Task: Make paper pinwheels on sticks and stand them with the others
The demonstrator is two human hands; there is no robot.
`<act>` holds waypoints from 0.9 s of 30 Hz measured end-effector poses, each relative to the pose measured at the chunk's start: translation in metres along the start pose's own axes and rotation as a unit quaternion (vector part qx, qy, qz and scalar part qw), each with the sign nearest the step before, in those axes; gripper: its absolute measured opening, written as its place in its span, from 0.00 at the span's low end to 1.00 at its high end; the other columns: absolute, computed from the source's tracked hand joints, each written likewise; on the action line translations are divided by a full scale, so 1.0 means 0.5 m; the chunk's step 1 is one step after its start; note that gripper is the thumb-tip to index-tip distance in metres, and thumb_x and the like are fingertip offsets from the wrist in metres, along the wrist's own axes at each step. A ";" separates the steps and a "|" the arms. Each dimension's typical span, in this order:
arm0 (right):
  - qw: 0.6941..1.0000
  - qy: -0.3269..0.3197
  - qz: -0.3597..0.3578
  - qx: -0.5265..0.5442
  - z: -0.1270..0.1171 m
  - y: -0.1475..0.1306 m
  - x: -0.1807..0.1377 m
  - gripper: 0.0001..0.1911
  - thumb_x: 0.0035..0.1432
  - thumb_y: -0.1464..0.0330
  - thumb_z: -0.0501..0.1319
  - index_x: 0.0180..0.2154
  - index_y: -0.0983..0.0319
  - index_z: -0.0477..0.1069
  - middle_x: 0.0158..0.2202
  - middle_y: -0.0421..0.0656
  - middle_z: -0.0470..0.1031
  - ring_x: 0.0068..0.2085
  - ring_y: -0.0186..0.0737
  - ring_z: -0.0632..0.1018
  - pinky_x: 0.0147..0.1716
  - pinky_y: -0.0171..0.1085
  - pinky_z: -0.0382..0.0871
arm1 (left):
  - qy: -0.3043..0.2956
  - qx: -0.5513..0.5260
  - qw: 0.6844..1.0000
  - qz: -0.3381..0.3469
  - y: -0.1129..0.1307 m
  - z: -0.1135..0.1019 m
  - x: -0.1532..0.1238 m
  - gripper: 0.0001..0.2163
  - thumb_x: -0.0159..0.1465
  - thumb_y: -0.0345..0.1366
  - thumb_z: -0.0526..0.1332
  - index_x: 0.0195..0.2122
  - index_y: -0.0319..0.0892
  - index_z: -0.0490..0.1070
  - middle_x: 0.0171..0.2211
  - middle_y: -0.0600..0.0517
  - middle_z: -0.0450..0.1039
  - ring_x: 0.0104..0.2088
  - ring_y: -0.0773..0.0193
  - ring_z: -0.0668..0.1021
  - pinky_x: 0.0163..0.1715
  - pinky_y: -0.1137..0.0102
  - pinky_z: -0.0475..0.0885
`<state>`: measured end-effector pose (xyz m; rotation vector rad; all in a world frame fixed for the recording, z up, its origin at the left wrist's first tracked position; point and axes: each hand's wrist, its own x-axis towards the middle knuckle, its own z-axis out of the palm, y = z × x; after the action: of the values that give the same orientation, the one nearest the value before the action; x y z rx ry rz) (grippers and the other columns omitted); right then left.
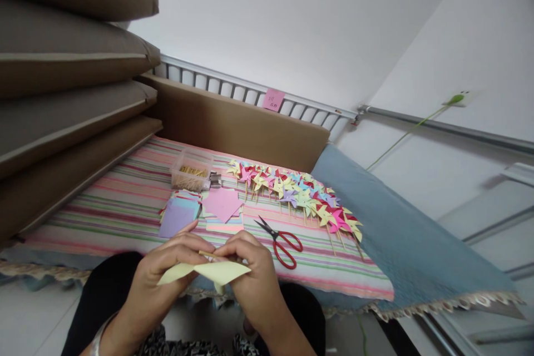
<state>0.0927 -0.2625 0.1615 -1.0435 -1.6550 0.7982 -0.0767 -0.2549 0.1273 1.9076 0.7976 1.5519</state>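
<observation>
Just past the cloth's near edge, my left hand [161,267] and my right hand [256,270] hold a pale yellow paper pinwheel [219,271] between them. Its paper is folded into curved blades. A thin wooden stick [205,253] shows between my fingers behind the paper; most of it is hidden. My fingers on both sides are closed. Red-handled scissors [280,242] lie beyond my right hand, blades partly apart. In front of my left hand is a stack of coloured paper squares [179,216], with pink squares [224,204] beside it.
A clear plastic box [191,171] holds wooden sticks, with a dark metallic item [215,179] beside it. Many finished pinwheels [296,192] lie in rows on the striped cloth [125,200]. Brown cushions [75,78] are stacked at left; a brown board [233,122] stands behind.
</observation>
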 end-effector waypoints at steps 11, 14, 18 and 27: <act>1.000 0.019 -0.023 0.002 0.001 -0.003 -0.004 0.05 0.47 0.75 0.67 0.27 0.59 0.78 0.26 0.39 0.70 0.29 0.35 0.73 0.28 0.32 0.64 | 0.028 -0.037 0.999 -0.020 0.009 0.005 0.000 0.03 0.57 0.33 0.64 0.28 0.48 0.76 0.30 0.55 0.80 0.34 0.62 0.79 0.57 0.54 0.61; 0.999 0.027 -0.027 0.004 0.001 -0.006 -0.006 0.06 0.47 0.75 0.66 0.27 0.58 0.79 0.26 0.39 0.71 0.29 0.35 0.73 0.27 0.32 0.64 | 0.033 -0.041 0.998 -0.030 0.010 0.006 -0.002 0.03 0.57 0.34 0.64 0.27 0.47 0.76 0.30 0.53 0.80 0.33 0.61 0.79 0.57 0.53 0.62; 0.999 0.038 -0.031 0.011 0.004 -0.005 -0.010 0.06 0.48 0.75 0.65 0.27 0.58 0.79 0.26 0.40 0.71 0.29 0.35 0.73 0.28 0.32 0.64 | 0.034 -0.039 0.998 -0.030 0.009 0.007 -0.002 0.03 0.57 0.35 0.64 0.27 0.47 0.77 0.29 0.52 0.80 0.32 0.60 0.79 0.56 0.51 0.62; 0.998 0.044 -0.029 0.038 0.009 0.006 -0.011 0.07 0.48 0.76 0.65 0.28 0.58 0.79 0.26 0.40 0.71 0.29 0.35 0.73 0.27 0.31 0.64 | 0.030 -0.023 0.999 -0.019 -0.004 0.007 -0.009 0.04 0.57 0.32 0.63 0.27 0.47 0.76 0.30 0.53 0.80 0.33 0.60 0.80 0.54 0.54 0.67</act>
<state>0.0901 -0.2665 0.1552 -0.9592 -1.5622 0.7605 -0.0742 -0.2572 0.1222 1.8105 0.8113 1.5988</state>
